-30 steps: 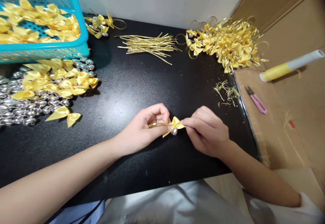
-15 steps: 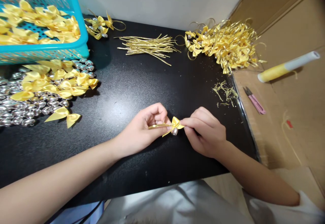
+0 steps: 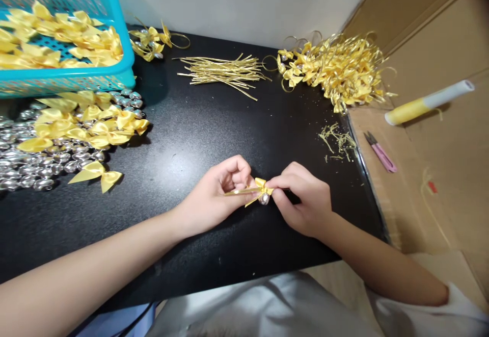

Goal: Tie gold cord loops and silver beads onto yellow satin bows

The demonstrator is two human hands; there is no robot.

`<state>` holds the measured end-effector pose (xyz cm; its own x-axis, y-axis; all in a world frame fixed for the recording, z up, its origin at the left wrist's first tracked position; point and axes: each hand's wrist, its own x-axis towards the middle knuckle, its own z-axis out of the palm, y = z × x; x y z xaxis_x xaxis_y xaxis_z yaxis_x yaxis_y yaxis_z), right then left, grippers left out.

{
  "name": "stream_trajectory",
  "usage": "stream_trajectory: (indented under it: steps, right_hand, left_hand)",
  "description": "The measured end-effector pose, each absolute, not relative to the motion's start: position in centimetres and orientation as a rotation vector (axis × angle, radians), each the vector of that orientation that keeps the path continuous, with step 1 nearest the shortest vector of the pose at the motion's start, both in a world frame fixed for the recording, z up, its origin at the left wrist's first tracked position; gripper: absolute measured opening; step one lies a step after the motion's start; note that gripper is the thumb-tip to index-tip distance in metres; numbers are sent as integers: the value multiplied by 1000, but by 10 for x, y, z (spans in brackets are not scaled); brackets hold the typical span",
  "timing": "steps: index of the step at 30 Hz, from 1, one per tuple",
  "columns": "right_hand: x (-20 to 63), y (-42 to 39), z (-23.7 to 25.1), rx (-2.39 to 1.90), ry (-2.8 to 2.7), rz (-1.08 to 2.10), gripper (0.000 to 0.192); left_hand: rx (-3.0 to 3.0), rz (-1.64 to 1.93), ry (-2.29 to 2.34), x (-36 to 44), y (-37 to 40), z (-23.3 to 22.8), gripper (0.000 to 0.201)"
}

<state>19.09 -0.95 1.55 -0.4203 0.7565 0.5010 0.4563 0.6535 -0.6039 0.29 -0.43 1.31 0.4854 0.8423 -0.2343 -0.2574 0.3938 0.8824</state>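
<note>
Near table centre, toward 5 o'clock: left hand (image 3: 214,197) and right hand (image 3: 301,202) both pinching one small yellow bow (image 3: 262,190) (silver bead below it, gold strip trailing left). At 10 o'clock, turquoise basket (image 3: 76,77) heaped with yellow bows.

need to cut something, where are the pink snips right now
In the head view the pink snips lie on the cardboard at the right, just past the black table edge, below the yellow-and-white tube.
</note>
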Motion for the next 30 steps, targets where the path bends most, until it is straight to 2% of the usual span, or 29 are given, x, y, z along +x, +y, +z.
stream_trajectory:
  steps: [16, 30]
  right_hand:
    - [196, -5, 20, -956, -2005, 622, 13]
    - [195, -4, 20, -969, -1969, 735, 13]
  left_hand:
    - [863, 819, 614, -3, -2, 3, 15]
    - [898, 833, 601, -4, -1, 4, 9]
